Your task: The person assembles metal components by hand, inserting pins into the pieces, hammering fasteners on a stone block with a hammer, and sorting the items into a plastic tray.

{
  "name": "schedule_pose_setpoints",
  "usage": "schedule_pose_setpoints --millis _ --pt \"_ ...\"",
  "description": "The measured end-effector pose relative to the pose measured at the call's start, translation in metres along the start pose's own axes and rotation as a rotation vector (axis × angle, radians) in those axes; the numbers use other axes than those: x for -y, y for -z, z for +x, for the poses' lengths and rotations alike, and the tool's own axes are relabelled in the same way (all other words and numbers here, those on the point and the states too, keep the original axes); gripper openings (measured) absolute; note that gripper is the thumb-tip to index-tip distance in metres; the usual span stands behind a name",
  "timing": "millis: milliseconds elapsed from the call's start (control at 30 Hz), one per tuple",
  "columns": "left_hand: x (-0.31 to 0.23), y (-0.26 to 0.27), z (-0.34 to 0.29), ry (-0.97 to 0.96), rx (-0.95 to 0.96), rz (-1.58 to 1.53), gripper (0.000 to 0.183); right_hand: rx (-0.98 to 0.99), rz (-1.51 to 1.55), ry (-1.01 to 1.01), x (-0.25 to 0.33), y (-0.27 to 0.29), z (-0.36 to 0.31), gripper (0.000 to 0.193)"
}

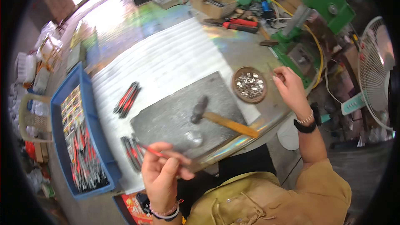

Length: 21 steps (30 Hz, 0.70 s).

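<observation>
Just off the near edge of the grey metal slab (183, 112), my left hand (164, 175) pinches a slim red-and-dark tool (155, 151) between thumb and fingers. My right hand (291, 89) hovers to the right of a round brown bowl (236, 93) of small silvery metal parts (250, 84). Its thumb and fingers are pinched together; whatever they hold is too small to make out. A hammer (227, 123) with a wooden handle rests on the slab, its dark head toward the middle. Beside it lies a small clear, shiny object (193, 138).
White foam sheeting (166, 54) bears two bundles of red-and-black tools (127, 99). A blue crate (109, 158) at left holds many similar ones. A green press (298, 54) stands at the back right, a fan (375, 71) beyond it. Red-handled tools (241, 24) and boxes clutter the far side.
</observation>
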<state>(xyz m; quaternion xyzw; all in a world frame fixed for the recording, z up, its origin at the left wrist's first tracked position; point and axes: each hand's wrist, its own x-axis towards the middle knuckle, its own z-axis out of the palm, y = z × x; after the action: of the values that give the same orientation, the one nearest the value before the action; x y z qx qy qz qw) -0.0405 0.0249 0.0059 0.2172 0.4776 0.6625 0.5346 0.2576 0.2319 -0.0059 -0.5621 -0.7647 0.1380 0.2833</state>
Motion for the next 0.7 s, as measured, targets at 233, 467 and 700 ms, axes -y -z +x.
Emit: schedule_pose_setpoints --millis 233,467,700 --pt "0.009 -0.003 -0.011 -0.058 0.009 0.079 0.026 0.122 -0.247 -0.088 -0.057 -0.015 0.032 0.028" --pt "0.009 -0.005 -0.017 0.065 0.032 0.121 0.022 0.106 -0.066 -0.098 -0.079 -0.022 0.057 0.014" --pt "0.013 -0.004 -0.024 0.115 0.134 0.145 0.031 0.056 0.189 -0.162 -0.078 -0.008 0.031 0.013"
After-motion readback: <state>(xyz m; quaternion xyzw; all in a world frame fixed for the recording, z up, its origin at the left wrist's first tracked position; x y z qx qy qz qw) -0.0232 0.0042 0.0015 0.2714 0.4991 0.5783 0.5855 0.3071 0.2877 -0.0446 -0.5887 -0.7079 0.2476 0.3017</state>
